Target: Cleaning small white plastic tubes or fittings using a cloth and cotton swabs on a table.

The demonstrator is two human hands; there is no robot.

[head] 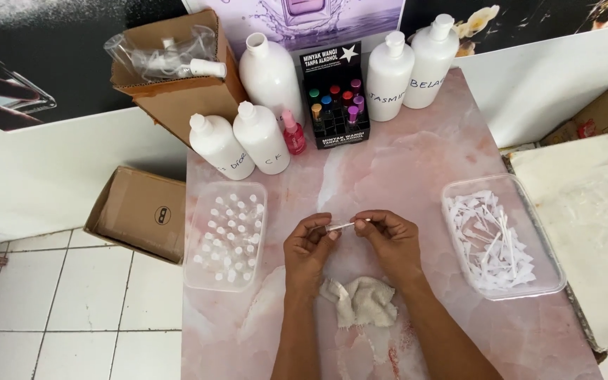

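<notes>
Two hands join a slim clear glass vial (340, 226) over the pink marble desk (416, 162).
Left hand (309, 246) fingers pinch its body, right hand (390, 239) fingers clamp its tip; next needs steady alignment.

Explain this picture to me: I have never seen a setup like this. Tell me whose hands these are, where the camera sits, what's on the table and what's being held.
One camera, worn on a person's head, looks down at their own bare hands over a pink marbled table. The left hand and right hand together pinch a small thin vial. Below lies a crumpled cloth. Left stands a tray of small vials, right a tray of white droppers. Behind are white bottles and a black rack of coloured bottles.
</notes>
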